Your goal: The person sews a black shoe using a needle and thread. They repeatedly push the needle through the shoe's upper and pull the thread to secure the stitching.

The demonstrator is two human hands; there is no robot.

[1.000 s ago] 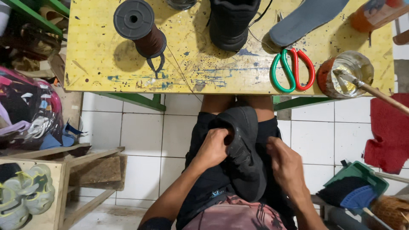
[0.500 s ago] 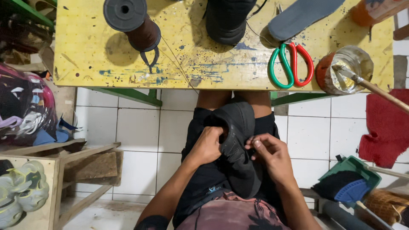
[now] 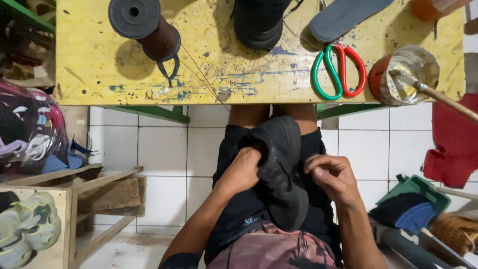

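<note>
Head view, left hand (image 3: pixel 242 169) fingers grasping black shoe (image 3: pixel 281 169), right hand (image 3: pixel 334 175) fingers pinched, brush in glue can (image 3: pixel 402 74).

Black shoe (image 3: pixel 281 169) on black shorts (image 3: pixel 308 219). At twelve o'clock, yellow table (image 3: pixel 94 65) — flecked blue and dark. At one o'clock, scissors (image 3: pixel 339 69) — one handle green, one red.

Left hand (image 3: pixel 244 172) curled into a loose fist, right hand (image 3: pixel 334 175) fingertips pinched together, both forearms angled inward over the lap
</note>
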